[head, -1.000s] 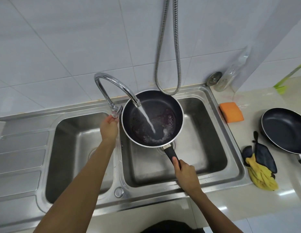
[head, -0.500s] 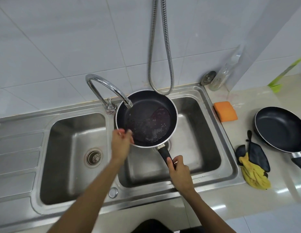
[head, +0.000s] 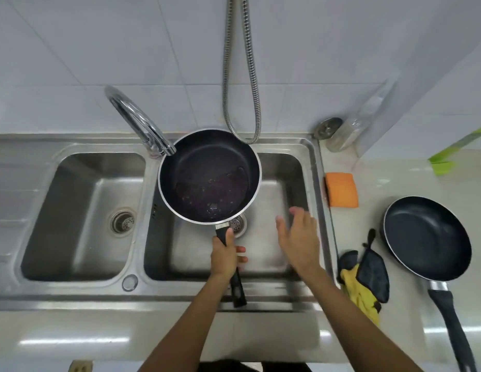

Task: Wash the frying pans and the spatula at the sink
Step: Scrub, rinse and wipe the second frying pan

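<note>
Nearest, the black handle of the smaller frying pan is gripped by the left hand, so the pan, with a little soiled water pooled in it, is kept over the right basin. The right hand is held spread and empty above that basin, probably freed for the orange sponge on the worktop. Two frying pans are counted, the larger frying pan parked on the worktop beside a bunched yellow and dark cloth, with one sponge, two basins, one tap from which no stream is seen, and no spatula in view
</note>
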